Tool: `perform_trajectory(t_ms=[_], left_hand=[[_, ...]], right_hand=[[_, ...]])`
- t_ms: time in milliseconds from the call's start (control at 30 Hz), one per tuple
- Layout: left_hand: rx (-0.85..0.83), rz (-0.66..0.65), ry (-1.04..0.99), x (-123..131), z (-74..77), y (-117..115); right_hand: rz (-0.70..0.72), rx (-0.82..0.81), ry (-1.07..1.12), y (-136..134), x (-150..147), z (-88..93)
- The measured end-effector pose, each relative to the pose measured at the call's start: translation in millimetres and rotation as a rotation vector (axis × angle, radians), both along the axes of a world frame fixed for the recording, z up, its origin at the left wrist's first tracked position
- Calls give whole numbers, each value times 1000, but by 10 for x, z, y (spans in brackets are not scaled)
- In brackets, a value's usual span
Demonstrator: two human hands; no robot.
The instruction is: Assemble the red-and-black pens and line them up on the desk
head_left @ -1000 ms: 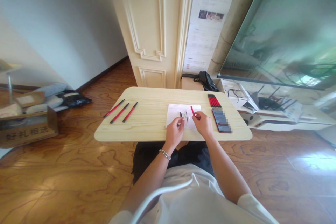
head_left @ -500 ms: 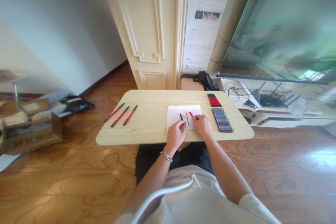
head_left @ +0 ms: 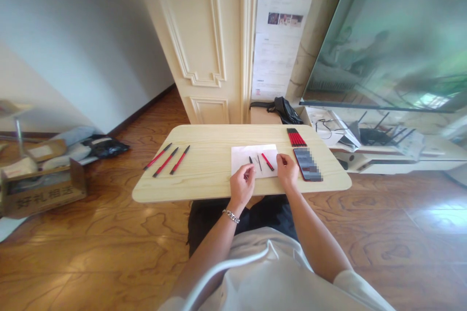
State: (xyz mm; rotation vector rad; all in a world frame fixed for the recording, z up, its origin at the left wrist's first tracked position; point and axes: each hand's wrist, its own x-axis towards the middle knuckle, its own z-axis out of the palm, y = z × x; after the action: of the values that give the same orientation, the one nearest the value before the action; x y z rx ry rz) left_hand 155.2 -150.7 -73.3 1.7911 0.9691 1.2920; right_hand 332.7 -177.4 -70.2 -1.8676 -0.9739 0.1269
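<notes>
A white sheet of paper (head_left: 239, 153) lies near the middle of the small table, with pen parts on it. They are a red pen barrel (head_left: 267, 161), a thin dark refill (head_left: 260, 163) and a short black pen piece (head_left: 250, 160). My left hand (head_left: 242, 183) rests at the sheet's lower left edge, just below the black piece, its fingertips pinched together. To the right of the red barrel, my right hand (head_left: 288, 171) is apart from it, thumb and fingers curled together. Whether anything small is inside either pinch is hidden.
Three red and black pens (head_left: 167, 161) lie at the table's left. A row of several such pens (head_left: 296, 137) sits at the back right, above a phone (head_left: 307, 164). The wooden table (head_left: 207, 138) has rounded corners. A cardboard box (head_left: 44, 189) stands on the floor.
My right hand has let go of the red barrel, leaving it on the paper, and moved a little right. My left hand has stayed almost in place.
</notes>
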Motion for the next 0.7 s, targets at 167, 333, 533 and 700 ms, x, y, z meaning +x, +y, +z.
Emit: perform_trajectory(t_ms=[167, 333, 533, 700], left_hand=[[13, 3, 24, -20, 0, -27], [27, 9, 63, -32, 17, -38], [-9, -24, 7, -23, 35, -27], [-35, -60, -69, -28, 94, -25]], right_hand=[[148, -353, -298, 117, -45, 124], [180, -536, -345, 326, -19, 174], [277, -275, -84, 299, 10, 216], [673, -44, 289, 55, -304, 241]])
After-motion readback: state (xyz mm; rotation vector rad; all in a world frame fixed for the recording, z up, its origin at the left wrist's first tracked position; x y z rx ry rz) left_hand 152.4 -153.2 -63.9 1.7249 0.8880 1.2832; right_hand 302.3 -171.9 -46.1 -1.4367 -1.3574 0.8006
